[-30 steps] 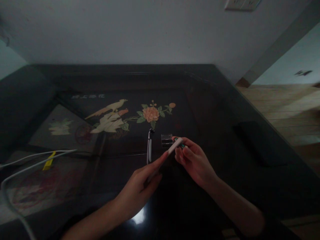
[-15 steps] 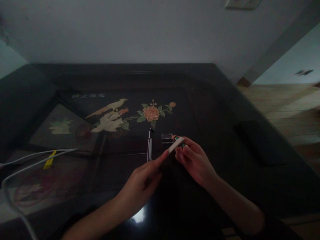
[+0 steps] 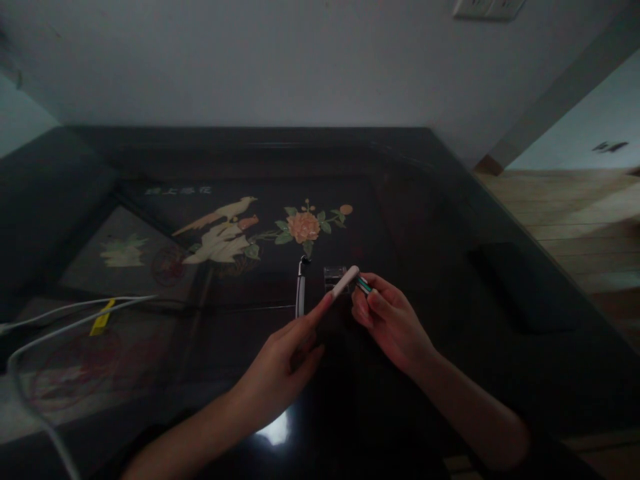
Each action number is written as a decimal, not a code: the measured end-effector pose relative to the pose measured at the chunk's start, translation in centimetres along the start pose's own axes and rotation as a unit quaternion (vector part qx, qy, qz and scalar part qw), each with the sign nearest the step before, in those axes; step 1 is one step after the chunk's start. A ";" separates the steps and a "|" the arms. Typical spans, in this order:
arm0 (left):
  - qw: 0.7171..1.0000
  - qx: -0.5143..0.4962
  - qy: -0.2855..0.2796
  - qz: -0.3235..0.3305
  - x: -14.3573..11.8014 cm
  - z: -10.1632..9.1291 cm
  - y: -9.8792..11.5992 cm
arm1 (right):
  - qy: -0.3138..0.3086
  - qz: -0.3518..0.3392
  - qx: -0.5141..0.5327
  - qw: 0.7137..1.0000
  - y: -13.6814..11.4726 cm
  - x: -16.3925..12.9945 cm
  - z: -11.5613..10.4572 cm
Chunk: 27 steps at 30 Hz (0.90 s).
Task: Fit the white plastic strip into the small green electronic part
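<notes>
My left hand (image 3: 285, 357) holds a slim white stick-like object (image 3: 345, 281), its far end raised over the dark glossy table (image 3: 430, 200). My right hand (image 3: 387, 320) is closed on a small green-and-white cylinder, which looks like a battery (image 3: 363, 285), just right of the white object's tip. The two held things are close together, slightly apart. A small clear plastic piece (image 3: 333, 275) lies on the table just behind the white tip. A thin dark-and-white upright part (image 3: 300, 290) stands to the left of it.
The tabletop carries an inlaid picture of birds and a flower (image 3: 300, 227). White cables (image 3: 60, 320) with a yellow tag (image 3: 101, 318) trail across the left side. A dark flat object (image 3: 520, 283) lies at the right edge. Wooden floor (image 3: 580, 220) shows beyond.
The white object's tip has tilted slightly up and left, separating from my right hand. The battery in my right fingers now shows more clearly. Both hands stay in nearly the same place.
</notes>
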<state>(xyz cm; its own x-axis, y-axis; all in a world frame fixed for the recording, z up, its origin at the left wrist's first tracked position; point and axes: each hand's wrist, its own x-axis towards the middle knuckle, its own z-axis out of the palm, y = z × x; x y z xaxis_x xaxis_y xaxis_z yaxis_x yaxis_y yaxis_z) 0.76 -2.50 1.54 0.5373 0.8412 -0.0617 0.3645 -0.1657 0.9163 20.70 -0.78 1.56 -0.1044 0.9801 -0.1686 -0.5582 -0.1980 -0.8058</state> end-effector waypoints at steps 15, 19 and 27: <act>0.999 -0.020 -0.030 0.038 -0.5 -0.1 0.3 | 0.029 0.021 0.022 0.999 -0.2 0.0 0.2; 0.999 0.006 -0.005 0.036 -0.4 -0.1 0.2 | 0.019 0.015 0.022 0.999 -0.2 0.0 0.2; 1.000 0.010 0.012 0.025 0.1 -0.2 -0.6 | -0.013 -0.007 -0.001 1.000 0.0 0.1 0.0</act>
<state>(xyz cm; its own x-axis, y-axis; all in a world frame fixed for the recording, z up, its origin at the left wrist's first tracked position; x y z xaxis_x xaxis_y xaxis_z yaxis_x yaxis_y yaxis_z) 0.45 -2.21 1.05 0.5362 0.8441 -0.0063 0.3527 -0.2172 0.9102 20.71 -0.69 1.56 -0.1180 0.9828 -0.1420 -0.5577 -0.1840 -0.8094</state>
